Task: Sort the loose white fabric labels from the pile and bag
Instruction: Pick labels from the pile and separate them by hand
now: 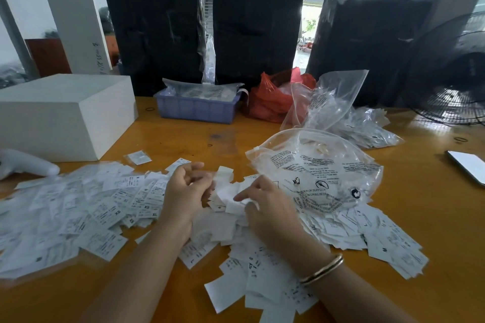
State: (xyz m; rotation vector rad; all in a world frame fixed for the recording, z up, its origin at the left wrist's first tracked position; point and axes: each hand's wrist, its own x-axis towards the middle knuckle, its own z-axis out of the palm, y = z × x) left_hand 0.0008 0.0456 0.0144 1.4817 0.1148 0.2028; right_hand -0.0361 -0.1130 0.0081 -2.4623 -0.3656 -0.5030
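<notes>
Two hands: left hand (187,183) and right hand (265,207) pinch labels (225,191) beside bag (315,165).

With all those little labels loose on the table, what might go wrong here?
The black standing fan beside the orange wooden table might blow the loose white fabric labels about if it runs. The clear printed plastic bag lies over part of the pile, so labels beneath it may be missed.

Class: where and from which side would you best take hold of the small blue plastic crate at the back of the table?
Probably by the two short end walls of the small blue plastic crate, hands coming from left and right. Its long front wall faces you, and plastic packets overhang the top rim, so a grip from above looks blocked.
</notes>
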